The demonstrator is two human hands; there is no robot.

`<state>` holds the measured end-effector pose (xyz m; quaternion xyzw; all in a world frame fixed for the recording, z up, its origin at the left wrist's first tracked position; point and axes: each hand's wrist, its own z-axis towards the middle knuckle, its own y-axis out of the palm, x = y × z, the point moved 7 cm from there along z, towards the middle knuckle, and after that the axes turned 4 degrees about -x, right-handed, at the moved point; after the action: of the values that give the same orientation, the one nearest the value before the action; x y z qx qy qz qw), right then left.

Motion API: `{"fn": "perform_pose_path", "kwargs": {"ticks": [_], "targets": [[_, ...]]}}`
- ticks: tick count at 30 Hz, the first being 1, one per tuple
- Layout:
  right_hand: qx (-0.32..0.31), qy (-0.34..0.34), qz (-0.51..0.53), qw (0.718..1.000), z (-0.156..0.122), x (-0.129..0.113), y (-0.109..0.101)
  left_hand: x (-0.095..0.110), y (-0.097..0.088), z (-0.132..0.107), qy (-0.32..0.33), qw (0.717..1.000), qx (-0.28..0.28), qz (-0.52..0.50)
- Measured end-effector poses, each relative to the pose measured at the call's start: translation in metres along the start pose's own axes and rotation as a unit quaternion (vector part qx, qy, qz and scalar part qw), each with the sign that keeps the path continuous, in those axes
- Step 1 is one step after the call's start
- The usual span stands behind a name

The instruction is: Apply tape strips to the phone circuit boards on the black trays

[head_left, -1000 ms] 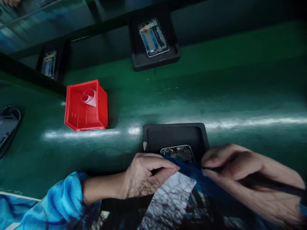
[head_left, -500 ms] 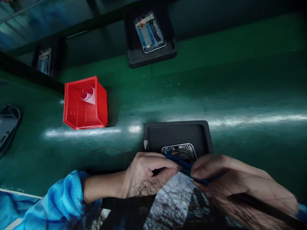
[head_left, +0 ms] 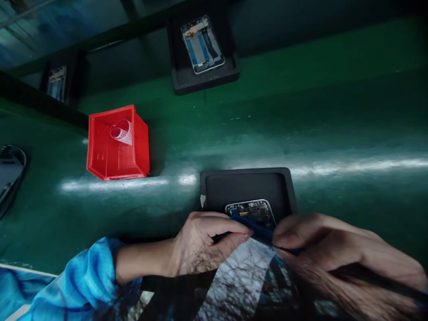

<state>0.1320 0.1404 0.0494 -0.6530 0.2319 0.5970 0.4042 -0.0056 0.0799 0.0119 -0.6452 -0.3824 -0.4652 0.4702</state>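
Thumb and forefinger of the left hand (head_left: 200, 249) are closed on one end of a blue strip (head_left: 261, 230), and the right hand (head_left: 337, 249) has its fingers pressed together at the other end. Just beyond the fingers, an opened phone (head_left: 252, 211) lies in a black tray (head_left: 245, 171), its far end showing, the rest hidden by strip and hands. Work looks partway along: the phone's inner parts are bare, and the strip is held, not laid down; whether it joins the phone cannot be told. The tray's raised rim runs close beside the right fingers and bounds their far side. Past it, green desk (head_left: 351, 129) spreads toward a second tray (head_left: 207, 82); a red bin (head_left: 140, 147) stands well apart, beyond and left of the left fingers.
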Motion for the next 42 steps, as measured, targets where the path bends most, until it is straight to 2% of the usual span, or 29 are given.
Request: {"fn": "perform_pose_path", "kwargs": {"ticks": [2,5,8,12,18,31,42], "targets": [[0.016,0.012,0.03,0.999,0.0,0.008,-0.007,0.002,0.0,0.0,0.005,1.0,0.0,0.001],[0.085,0.11,0.018,0.99,-0.001,0.035,-0.023,0.007,0.0,0.0,0.043,0.999,-0.01,0.014],[0.084,0.153,0.004,0.985,0.002,0.051,-0.027,0.009,0.002,-0.001,0.069,0.996,-0.041,0.038],[0.07,0.14,-0.007,0.988,0.007,0.051,-0.024,0.001,0.005,-0.003,0.043,0.995,-0.082,0.038],[0.067,0.117,-0.027,0.991,0.004,0.046,-0.021,0.001,0.004,-0.003,0.05,0.995,-0.08,0.021],[0.061,0.112,-0.037,0.991,0.006,0.044,-0.019,0.003,0.003,-0.001,0.038,0.996,-0.07,0.028],[0.055,0.088,-0.063,0.993,0.006,0.041,-0.017,0.001,0.004,-0.002,0.037,0.995,-0.086,0.023]]}}
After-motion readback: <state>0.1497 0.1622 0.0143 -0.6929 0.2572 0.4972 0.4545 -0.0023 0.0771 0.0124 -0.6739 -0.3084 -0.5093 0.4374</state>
